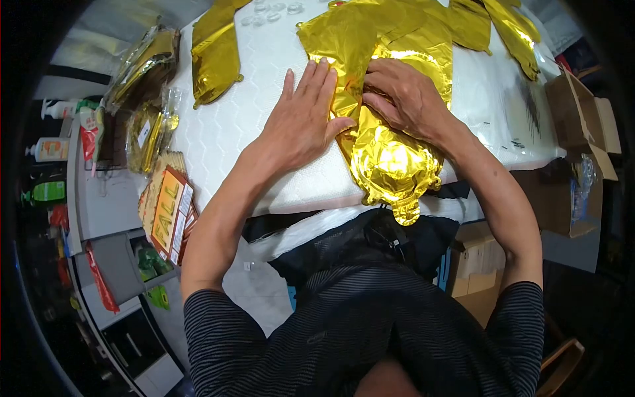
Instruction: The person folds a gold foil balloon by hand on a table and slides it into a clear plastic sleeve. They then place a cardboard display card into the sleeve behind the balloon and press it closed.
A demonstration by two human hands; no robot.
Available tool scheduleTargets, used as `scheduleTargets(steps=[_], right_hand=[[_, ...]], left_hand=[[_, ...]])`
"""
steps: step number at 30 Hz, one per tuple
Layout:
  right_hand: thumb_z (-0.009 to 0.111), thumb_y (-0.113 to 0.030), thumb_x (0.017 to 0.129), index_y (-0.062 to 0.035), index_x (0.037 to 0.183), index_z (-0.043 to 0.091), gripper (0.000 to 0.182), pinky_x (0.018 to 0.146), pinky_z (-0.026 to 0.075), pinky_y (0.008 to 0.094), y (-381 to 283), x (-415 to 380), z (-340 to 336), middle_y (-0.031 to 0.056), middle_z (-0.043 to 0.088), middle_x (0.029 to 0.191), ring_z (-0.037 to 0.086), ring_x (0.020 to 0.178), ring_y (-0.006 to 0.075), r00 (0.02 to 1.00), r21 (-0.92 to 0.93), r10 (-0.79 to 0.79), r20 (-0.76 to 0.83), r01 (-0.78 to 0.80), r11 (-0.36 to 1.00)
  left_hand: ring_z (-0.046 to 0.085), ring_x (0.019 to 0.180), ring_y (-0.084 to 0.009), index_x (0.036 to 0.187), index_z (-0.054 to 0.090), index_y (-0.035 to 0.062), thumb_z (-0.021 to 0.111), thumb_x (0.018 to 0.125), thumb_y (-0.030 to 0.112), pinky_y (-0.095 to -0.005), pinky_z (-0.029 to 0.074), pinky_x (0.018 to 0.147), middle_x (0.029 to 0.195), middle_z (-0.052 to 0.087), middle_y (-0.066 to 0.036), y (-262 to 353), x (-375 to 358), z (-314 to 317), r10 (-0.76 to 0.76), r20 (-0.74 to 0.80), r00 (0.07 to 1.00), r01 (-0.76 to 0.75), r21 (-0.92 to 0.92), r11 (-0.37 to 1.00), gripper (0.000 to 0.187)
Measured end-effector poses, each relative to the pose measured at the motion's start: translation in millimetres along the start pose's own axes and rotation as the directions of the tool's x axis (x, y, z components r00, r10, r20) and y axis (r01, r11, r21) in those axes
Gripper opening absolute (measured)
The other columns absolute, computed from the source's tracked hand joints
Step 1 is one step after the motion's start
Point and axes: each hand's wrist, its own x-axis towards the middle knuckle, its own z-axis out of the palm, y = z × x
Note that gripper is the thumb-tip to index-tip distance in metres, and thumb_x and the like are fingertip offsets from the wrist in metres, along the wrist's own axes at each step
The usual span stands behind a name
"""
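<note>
Shiny gold foil balloons (390,155) lie across the white table in front of me, the nearest one crumpled and hanging slightly over the front edge. My left hand (301,116) rests flat, its fingers stretched out and the fingertips and thumb touching the left edge of the foil. Curled fingers of my right hand (410,99) press into the foil balloon and grip a fold of it. What lies beneath those fingers is hidden. Another flat gold foil piece (217,56) lies to the left.
Packs of gold foil in clear bags (149,135) and printed FALL cards (170,212) sit at the table's left edge. Small clear discs (271,12) lie at the back. Clear plastic bags (522,119) lie at right, beside an open cardboard box (575,112). Shelves with bottles stand left.
</note>
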Motion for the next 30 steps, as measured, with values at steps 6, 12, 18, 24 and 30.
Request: scheduleTargets(steps=[6, 12, 18, 24, 30], right_hand=[[0.073, -0.014, 0.090, -0.0019, 0.114, 0.070, 0.027, 0.096, 0.053, 0.0427, -1, 1, -3, 0.0154, 0.070, 0.119, 0.066, 0.109, 0.0369, 0.999, -0.004, -0.013, -0.045, 0.013, 1.000], [0.073, -0.013, 0.092, -0.0024, 0.120, 0.070, 0.030, 0.099, 0.053, 0.0389, -2, 15, -31, 0.0159, 0.071, 0.122, 0.068, 0.112, 0.0349, 0.887, 0.382, 0.401, 0.229, -0.461, 0.801], [0.071, -0.011, 0.093, -0.0053, 0.127, 0.068, 0.035, 0.099, 0.054, 0.0408, -7, 17, -25, 0.0157, 0.068, 0.129, 0.065, 0.118, 0.0361, 0.991, -0.086, -0.105, -0.081, 0.098, 0.991], [0.070, -0.014, 0.093, -0.0002, 0.117, 0.071, 0.027, 0.101, 0.052, 0.0431, -9, 11, -9, 0.0160, 0.067, 0.130, 0.064, 0.119, 0.0354, 0.996, -0.099, -0.063, 0.071, 0.070, 0.993], [0.072, -0.013, 0.091, -0.0006, 0.113, 0.072, 0.025, 0.100, 0.053, 0.0426, -5, 9, -7, 0.0148, 0.068, 0.128, 0.065, 0.117, 0.0346, 0.998, -0.057, -0.055, 0.040, 0.057, 0.997]], left_hand=[[0.021, 0.155, -0.0400, 0.156, 0.029, -0.0098, 0.043, 0.105, 0.056, -0.0561, 0.015, 0.126, 0.163, 0.028, -0.028, 0, 0, 2, -0.002, -0.026, 1.000, 0.002, 0.006, 1.000, 0.084], [0.022, 0.155, -0.0395, 0.157, 0.034, -0.0035, 0.042, 0.105, 0.058, -0.0558, 0.016, 0.126, 0.163, 0.029, -0.028, 0, -1, 5, -0.006, -0.060, 0.998, 0.007, 0.021, 1.000, 0.080], [0.023, 0.155, -0.0398, 0.157, 0.036, 0.0002, 0.042, 0.105, 0.057, -0.0563, 0.017, 0.125, 0.163, 0.030, -0.027, 1, 1, 4, -0.009, -0.059, 0.998, 0.009, 0.011, 1.000, 0.077], [0.024, 0.154, -0.0408, 0.158, 0.034, -0.0001, 0.043, 0.104, 0.059, -0.0578, 0.017, 0.124, 0.163, 0.030, -0.028, 1, 0, 4, -0.010, -0.048, 0.999, 0.010, 0.010, 1.000, 0.080], [0.023, 0.154, -0.0422, 0.156, 0.031, -0.0061, 0.045, 0.104, 0.057, -0.0516, 0.019, 0.127, 0.162, 0.030, -0.029, -4, 11, -4, 0.005, -0.070, 0.998, -0.008, -0.044, 0.999, 0.083]])
